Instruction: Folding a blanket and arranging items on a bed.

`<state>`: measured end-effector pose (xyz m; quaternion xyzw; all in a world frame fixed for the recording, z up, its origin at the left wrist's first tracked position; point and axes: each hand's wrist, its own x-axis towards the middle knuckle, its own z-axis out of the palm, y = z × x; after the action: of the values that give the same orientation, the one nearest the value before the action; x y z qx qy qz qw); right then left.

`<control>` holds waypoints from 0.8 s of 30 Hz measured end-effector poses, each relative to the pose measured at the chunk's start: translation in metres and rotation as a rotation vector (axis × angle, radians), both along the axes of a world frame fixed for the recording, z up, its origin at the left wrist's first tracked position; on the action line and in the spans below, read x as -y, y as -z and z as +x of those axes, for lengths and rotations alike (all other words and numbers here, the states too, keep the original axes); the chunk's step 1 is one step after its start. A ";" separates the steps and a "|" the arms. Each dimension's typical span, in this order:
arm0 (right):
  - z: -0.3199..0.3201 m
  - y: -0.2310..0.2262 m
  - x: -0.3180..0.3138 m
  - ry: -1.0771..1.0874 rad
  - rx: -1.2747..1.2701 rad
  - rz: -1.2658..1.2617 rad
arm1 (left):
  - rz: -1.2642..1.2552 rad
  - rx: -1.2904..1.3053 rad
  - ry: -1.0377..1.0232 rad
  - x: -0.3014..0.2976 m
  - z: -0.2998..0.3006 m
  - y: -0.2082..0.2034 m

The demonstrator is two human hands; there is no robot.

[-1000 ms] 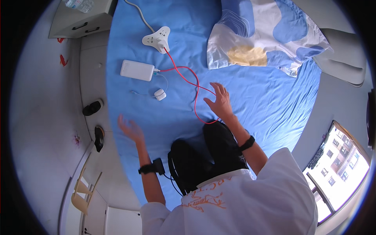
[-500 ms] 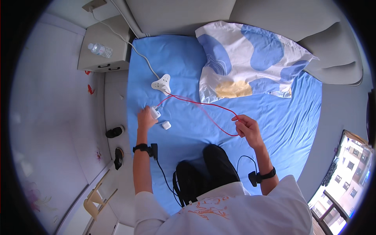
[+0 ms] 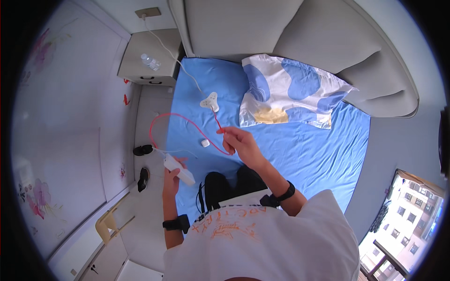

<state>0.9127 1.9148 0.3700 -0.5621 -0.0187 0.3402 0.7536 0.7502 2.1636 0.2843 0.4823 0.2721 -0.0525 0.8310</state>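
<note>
My left hand [image 3: 171, 181] is closed around a white rectangular block [image 3: 184, 174] that looks like a power bank, held up at the bed's left edge. A red cable [image 3: 180, 115] runs from the block's far end, loops over the bed and passes into my right hand [image 3: 241, 143]. Pinched between my right fingers, the cable continues up to a white three-armed power strip [image 3: 209, 100] lying on the bed. A thin white cord [image 3: 180, 151] also trails from near the block. Between my hands a small white case [image 3: 205, 143] rests on the sheet.
A patterned pillow [image 3: 290, 93] lies against the grey headboard [image 3: 234, 28]. On the bedside cabinet [image 3: 129, 61] lies a clear water bottle [image 3: 150, 62]. The strip's white cord [image 3: 173, 56] reaches a wall socket [image 3: 148, 12]. Dark shoes [image 3: 143, 179] sit on the floor at left.
My left hand has lifted the white block off the bed and drawn it nearer. My right hand has moved left toward the power strip with the red cable. The view has shifted.
</note>
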 end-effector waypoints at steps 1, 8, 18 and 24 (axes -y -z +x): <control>0.005 -0.015 -0.013 0.003 0.011 0.018 | -0.112 0.043 -0.031 0.001 0.001 -0.006; 0.018 -0.091 -0.072 0.038 0.103 0.026 | -0.473 0.262 -0.060 0.004 0.044 -0.053; 0.107 -0.157 -0.110 0.177 0.185 0.135 | -0.196 0.319 -0.085 -0.089 0.004 -0.111; 0.181 -0.153 -0.164 -0.026 0.126 0.259 | 0.027 0.295 -0.464 -0.117 -0.003 -0.136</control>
<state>1.0934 2.0786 0.5233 -0.4801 -0.1171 0.3088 0.8127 0.7473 2.2805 0.4206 0.4206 0.2518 0.2138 0.8450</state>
